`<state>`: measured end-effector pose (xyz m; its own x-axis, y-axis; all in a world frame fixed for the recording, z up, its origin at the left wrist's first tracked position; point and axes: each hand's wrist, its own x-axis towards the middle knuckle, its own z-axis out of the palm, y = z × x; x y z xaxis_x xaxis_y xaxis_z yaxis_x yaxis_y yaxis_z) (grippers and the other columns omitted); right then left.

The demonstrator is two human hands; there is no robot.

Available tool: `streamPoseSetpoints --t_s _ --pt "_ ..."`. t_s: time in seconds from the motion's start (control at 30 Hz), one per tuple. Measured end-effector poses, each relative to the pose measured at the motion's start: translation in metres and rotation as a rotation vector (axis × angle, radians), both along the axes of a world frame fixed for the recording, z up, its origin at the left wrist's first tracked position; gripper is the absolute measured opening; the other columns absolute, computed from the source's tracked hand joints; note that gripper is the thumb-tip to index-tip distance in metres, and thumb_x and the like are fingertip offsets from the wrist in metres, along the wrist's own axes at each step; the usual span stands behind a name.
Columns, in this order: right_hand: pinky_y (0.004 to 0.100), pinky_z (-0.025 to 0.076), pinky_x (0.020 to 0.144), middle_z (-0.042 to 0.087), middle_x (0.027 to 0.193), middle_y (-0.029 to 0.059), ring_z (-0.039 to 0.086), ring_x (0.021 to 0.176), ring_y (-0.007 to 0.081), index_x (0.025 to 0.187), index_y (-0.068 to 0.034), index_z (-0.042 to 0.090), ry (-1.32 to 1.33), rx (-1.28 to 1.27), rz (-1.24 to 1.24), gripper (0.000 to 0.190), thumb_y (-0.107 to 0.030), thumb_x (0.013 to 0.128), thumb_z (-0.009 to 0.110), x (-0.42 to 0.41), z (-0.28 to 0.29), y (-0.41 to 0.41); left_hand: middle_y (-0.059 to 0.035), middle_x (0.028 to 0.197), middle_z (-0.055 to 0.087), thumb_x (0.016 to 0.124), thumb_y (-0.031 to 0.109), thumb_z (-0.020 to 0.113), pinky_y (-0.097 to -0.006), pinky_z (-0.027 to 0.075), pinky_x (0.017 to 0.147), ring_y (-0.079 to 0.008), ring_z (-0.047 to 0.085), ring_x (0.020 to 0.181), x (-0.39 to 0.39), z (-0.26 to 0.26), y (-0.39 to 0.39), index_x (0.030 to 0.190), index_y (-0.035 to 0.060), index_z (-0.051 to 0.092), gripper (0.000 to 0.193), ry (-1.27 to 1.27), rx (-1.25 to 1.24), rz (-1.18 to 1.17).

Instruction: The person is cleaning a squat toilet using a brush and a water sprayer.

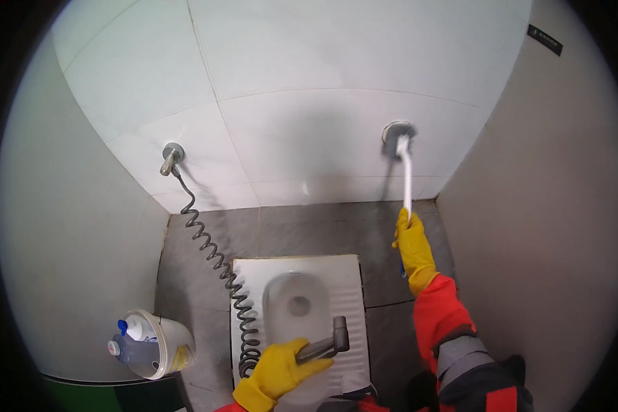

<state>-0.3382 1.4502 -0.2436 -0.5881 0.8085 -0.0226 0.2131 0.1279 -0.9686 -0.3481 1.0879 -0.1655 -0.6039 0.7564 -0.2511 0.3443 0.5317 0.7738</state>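
My left hand, in a yellow rubber glove, grips a dark handheld spray nozzle above a white squat toilet. A coiled grey hose runs from near that hand up to a metal wall valve. My right hand, also in a yellow glove, holds the handle of a white scrubbing brush. The dark brush head is against a round fitting low on the tiled wall; it covers most of the fitting.
A white bucket with plastic bottles stands at the lower left, beside the left partition. The right partition bears a small dark sign. Grey tiles surround the toilet. A shoe tip shows at the bottom.
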Motion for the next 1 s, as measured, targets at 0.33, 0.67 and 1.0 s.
streamPoseSetpoints --t_s 0.33,0.67,1.0 --pt "0.0346 0.052 0.059 0.061 0.074 0.0087 0.061 0.059 0.0200 0.099 -0.001 0.062 -0.452 -0.222 0.026 0.053 -0.052 0.101 0.046 0.101 -0.112 -0.048 -0.0132 0.060 0.054 0.085 0.032 0.076 -0.0363 0.042 0.054 -0.0263 0.052 0.052 -0.008 0.029 0.064 0.090 0.0011 0.068 0.032 0.120 0.214 -0.059" --pt "0.0334 0.045 0.052 0.056 0.071 0.0071 0.055 0.058 0.0209 0.093 -0.005 0.058 -0.419 -0.005 0.084 0.052 -0.056 0.096 0.050 0.112 -0.257 -0.005 -0.0153 0.071 0.062 0.076 0.037 0.083 -0.0407 0.046 0.059 -0.0355 0.060 0.065 0.000 0.053 0.095 0.084 0.0050 0.067 0.037 0.303 0.416 -0.192" --pt "0.0372 0.055 0.071 0.069 0.091 0.0158 0.068 0.078 0.0292 0.115 0.001 0.062 -0.494 -0.195 0.159 0.054 -0.049 0.103 0.043 0.098 -0.124 -0.054 -0.0163 0.067 0.058 0.080 0.035 0.080 -0.0383 0.045 0.057 -0.0335 0.058 0.061 0.000 0.046 0.073 0.090 0.0030 0.066 0.036 0.181 0.387 -0.119"
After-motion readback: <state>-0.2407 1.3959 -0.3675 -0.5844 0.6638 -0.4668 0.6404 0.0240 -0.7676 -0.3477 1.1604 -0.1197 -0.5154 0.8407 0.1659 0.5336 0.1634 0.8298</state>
